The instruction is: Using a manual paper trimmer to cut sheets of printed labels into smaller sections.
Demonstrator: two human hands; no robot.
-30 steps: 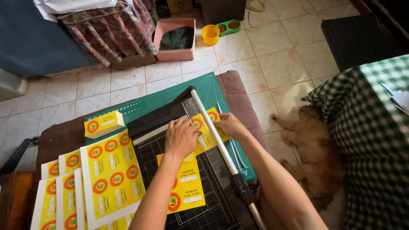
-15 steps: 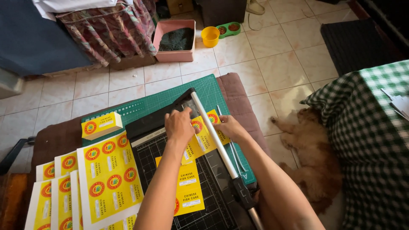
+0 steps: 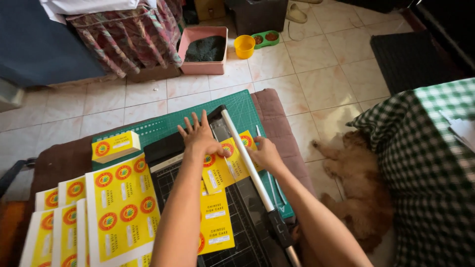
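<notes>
My left hand (image 3: 200, 134) lies flat with fingers spread on the far end of a yellow printed label strip (image 3: 216, 217) that runs down the black paper cutter (image 3: 175, 148). My right hand (image 3: 263, 152) presses on the part of a yellow sheet (image 3: 236, 163) that sticks out past the cutter's white blade arm (image 3: 246, 158). The arm is down along the cutter's right edge, its dark handle (image 3: 279, 230) near me. Under the cutter lies a green cutting mat (image 3: 168, 123).
Stacks of yellow label sheets (image 3: 121, 207) lie left of the cutter, a small yellow pile (image 3: 115, 146) behind them. A brown dog (image 3: 358, 190) lies on the tiled floor at right, beside a green checked cloth (image 3: 430, 163). A pink tray (image 3: 204, 49) and yellow cup (image 3: 244, 46) stand beyond.
My left hand has slid further up the strip toward the cutter's far end and spread its fingers. My right hand stays by the blade arm.
</notes>
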